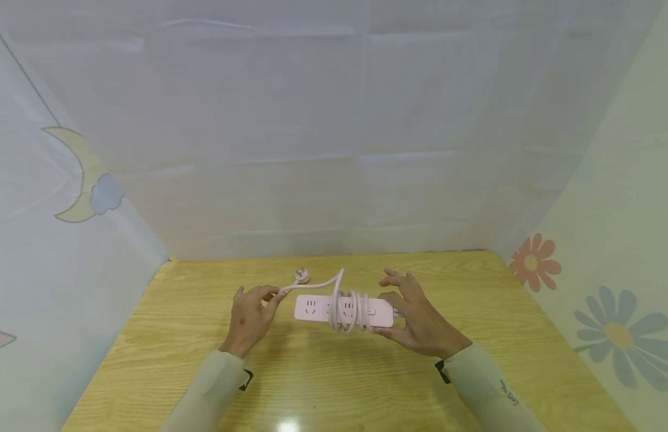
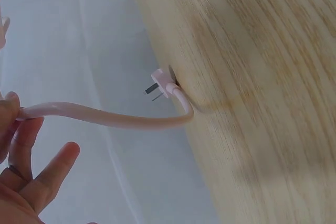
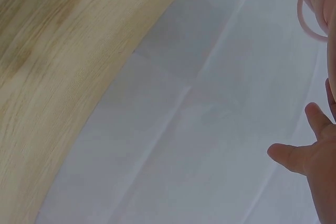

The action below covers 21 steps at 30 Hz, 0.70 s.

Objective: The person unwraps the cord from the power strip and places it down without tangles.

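A: Where is the strip (image 1: 312,309)?
B: Over the table (image 1: 312,384), between the two hands, sockets facing the person. The cord (image 1: 354,312) winds in several loops round its middle and right part.
A: What grips it?
B: The right hand (image 1: 423,321) pinches its right end between thumb and forefinger; the other fingers spread, raised.
A: And the left hand (image 1: 250,321)?
B: It pinches the cord's loose length between thumb and fingertips, left of the strip.
A: The plug (image 1: 301,275)?
B: Just beyond the left hand, at the cord's end, prongs pointing away from the table. Whether it touches the wood, one cannot tell.
A: Farther out?
B: A pale sheet (image 1: 334,120) behind, a moon (image 1: 90,163) at left, flowers (image 1: 620,336) at right.
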Tool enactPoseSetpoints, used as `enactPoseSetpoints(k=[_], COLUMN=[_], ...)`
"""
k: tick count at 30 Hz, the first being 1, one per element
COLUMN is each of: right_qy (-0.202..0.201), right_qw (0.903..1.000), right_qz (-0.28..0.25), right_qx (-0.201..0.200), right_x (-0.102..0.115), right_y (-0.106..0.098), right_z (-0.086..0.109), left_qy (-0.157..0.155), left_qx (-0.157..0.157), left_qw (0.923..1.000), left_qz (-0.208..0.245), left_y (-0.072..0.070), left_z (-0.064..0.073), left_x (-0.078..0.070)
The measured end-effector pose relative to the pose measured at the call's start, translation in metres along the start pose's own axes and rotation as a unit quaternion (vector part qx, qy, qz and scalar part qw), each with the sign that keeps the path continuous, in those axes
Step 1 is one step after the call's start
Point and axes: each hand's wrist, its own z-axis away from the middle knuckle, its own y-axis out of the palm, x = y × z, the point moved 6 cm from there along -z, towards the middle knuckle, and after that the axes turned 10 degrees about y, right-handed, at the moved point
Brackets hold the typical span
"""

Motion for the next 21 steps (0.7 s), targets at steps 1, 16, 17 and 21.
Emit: enactPoseSetpoints(k=[1, 16, 17, 21], right_qy=[0.001, 0.002, 0.002, 0.002], right_qw=[1.0000, 1.0000, 1.0000, 0.9999], right_qz=[0.000, 0.004, 0.005, 0.009], right_qx=[0.000, 0.006, 0.006, 0.006], right_x=[-0.0002, -0.0011, -0.0009, -0.0009], right_y=[0.0001, 0.0011, 0.0011, 0.0015], right_z=[0.0001, 0.0002, 0.0002, 0.0004], left_qy=[-0.001, -0.012, -0.013, -0.022], left_qx=[-0.002, -0.022, -0.021, -0.022], left_qw=[1.0000, 0.9992, 0.9991, 0.9985], left_qz=[0.000, 0.032, 0.034, 0.046], left_y=[-0.0004, -0.0044, -0.0046, -0.0050], left_z=[0.0002, 0.0024, 0.0024, 0.0027], left_x=[-0.0001, 0.0010, 0.0010, 0.0021])
